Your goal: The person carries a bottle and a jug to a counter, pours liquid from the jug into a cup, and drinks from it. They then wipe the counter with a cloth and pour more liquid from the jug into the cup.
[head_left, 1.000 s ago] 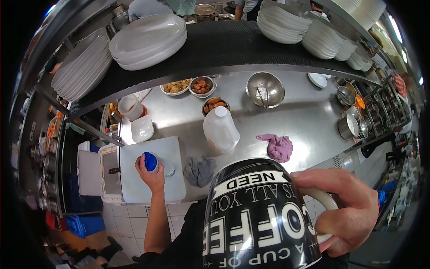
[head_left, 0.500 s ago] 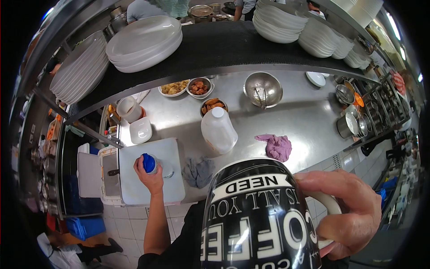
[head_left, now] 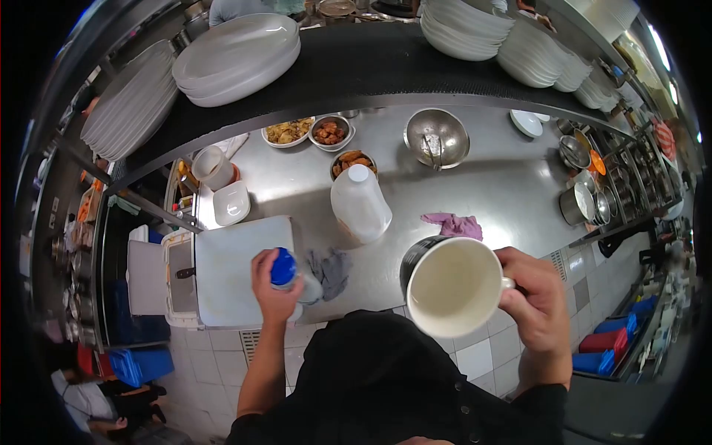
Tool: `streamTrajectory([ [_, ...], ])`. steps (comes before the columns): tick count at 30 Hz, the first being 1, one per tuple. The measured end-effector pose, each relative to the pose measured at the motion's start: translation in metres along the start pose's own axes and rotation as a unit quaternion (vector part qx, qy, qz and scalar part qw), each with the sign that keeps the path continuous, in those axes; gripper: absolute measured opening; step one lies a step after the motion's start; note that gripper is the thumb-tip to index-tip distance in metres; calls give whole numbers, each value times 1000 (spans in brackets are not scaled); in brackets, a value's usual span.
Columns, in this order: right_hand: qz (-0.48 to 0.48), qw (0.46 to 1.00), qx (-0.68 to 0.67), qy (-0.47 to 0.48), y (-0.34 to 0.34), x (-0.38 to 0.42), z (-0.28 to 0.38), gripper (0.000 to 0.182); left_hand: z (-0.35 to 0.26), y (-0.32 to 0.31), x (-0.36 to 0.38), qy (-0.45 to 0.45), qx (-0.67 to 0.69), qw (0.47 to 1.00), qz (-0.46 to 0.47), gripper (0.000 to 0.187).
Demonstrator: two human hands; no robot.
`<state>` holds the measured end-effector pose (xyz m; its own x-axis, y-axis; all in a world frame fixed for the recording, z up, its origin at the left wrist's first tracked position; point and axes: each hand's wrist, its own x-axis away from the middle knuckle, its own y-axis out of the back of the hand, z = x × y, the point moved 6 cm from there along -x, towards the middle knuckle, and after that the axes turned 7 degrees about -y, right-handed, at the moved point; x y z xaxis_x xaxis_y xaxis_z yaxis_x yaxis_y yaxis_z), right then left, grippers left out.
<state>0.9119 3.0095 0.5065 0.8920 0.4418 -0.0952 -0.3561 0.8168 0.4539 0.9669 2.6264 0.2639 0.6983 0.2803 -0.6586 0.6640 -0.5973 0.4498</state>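
My left hand [head_left: 276, 302] is wrapped round a clear bottle with a blue cap [head_left: 283, 267], near the front right edge of the white cutting board [head_left: 241, 259]. Much of the bottle is behind my fingers. My right hand [head_left: 540, 297] grips the handle of a mug [head_left: 456, 289], black outside and cream inside. The mug is held up over the table's front edge, its mouth facing me, and no drink shows in it. Just beyond it lies a pink cloth [head_left: 454, 224]. A grey cloth [head_left: 328, 273] lies right of the bottle.
A white plastic jug [head_left: 361, 208] stands mid-table, with bowls of food [head_left: 330, 132] behind it. A metal bowl [head_left: 436, 139] holds tongs. Plates [head_left: 236, 55] and bowls are stacked on the shelf [head_left: 356, 67] above. An open white cooler [head_left: 180, 282] sits left of the board.
The mug has moved away from my face and tipped, so its inside now shows instead of its printed side. My left hand has shifted right and toward me with the bottle.
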Motion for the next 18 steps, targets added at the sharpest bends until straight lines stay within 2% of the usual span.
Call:
streamTrajectory([
  [5, -53, 996, -37, -55, -15, 8, -98, 20, -23, -60, 14, 11, 85, 993, 75, 75],
  [6, -52, 997, -36, -54, -24, 10, -117, 20, -27, -74, 18, 8, 99, 991, 89, 75],
  [8, -84, 983, -128, -105, -35, 14, -160, 20, -30, -100, 26, 3, 113, 989, 99, 75],
  [10, -104, 980, -114, -126, -46, 18, -187, 20, -32, -122, 37, -12, 123, 983, 135, 75],
  [16, -181, 961, -78, -193, -67, 42, -263, 28, -39, -138, 46, -53, 109, 980, 157, 71],
  [18, -190, 948, -135, -218, -78, 51, -286, 26, -45, -138, 43, -53, 130, 974, 177, 70],
])
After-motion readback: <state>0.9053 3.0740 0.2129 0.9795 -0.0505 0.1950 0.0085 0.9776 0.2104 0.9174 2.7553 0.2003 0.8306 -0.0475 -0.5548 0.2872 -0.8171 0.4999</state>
